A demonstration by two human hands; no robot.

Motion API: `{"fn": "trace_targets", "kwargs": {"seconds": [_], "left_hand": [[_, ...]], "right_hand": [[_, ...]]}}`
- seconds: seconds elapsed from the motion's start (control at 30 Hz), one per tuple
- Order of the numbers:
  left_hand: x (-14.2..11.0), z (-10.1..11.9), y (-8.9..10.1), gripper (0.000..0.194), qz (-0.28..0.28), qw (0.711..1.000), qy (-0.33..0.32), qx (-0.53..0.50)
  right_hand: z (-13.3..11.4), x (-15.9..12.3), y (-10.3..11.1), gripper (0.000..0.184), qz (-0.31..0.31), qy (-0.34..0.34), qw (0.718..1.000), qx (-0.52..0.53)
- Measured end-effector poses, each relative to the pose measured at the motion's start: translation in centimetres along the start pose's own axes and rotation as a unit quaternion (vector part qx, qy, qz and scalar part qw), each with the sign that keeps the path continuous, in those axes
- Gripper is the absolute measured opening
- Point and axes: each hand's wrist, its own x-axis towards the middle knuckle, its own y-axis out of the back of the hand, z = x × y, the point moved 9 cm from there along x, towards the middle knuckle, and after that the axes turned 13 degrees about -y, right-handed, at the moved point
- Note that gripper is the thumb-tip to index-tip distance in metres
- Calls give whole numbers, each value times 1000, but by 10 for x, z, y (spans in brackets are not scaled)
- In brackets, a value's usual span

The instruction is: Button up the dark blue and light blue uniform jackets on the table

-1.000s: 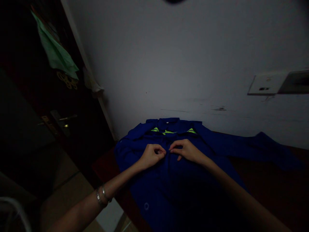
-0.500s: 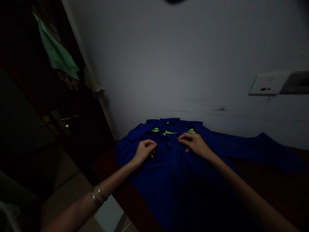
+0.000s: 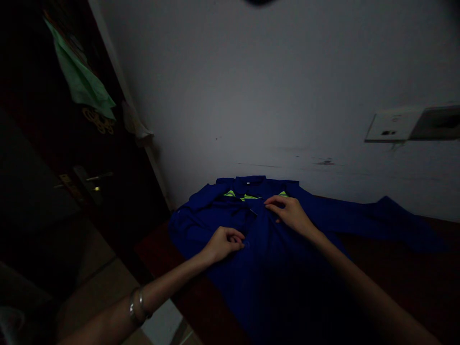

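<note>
A green cloth [image 3: 82,79] hung above a door handle [image 3: 99,177], and a white socket plate [image 3: 393,123] sat on the wall [image 3: 251,91].

Left forearm [image 3: 176,280] and right forearm [image 3: 359,278], both bare, reach in from the lower corners. The left hand [image 3: 222,244] curls lower, thumb near bent fingers; the right hand [image 3: 290,213] arches higher, thumb close beneath its forefinger, fingertips pointing inward.

Blue garment [image 3: 258,258], yellow-green trim [image 3: 251,197], spread on dark-red table [image 3: 212,311], collar [image 3: 250,180] wallward.
</note>
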Motion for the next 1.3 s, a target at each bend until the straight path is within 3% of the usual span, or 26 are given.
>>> {"fn": "trace_targets", "kwargs": {"seconds": [0.2, 0.4, 0.6, 0.73, 0.9, 1.13, 1.3], "left_hand": [[-8, -7, 3, 26, 28, 993, 52, -99], [-17, 4, 7, 22, 45, 989, 46, -130], [-23, 20, 10, 21, 45, 990, 43, -129], [-25, 29, 16, 21, 49, 992, 26, -116], [-26, 43, 22, 19, 35, 997, -1, -72], [-27, 60, 26, 18, 67, 994, -78, -24], [-31, 61, 22, 26, 77, 993, -93, -5]], "right_hand": [[1, 0, -1, 23, -6, 1, 1000, -23], [-45, -20, -6, 42, 14, 140, 981, -132], [-78, -56, -50, 22, -118, 168, 962, -182], [-81, -71, -70, 20, -172, 171, 937, -251], [-75, -75, -79, 20, -222, 162, 916, -291], [-69, -70, -77, 16, -230, 133, 932, -246], [-73, -65, -72, 14, -228, 127, 947, -186]]}}
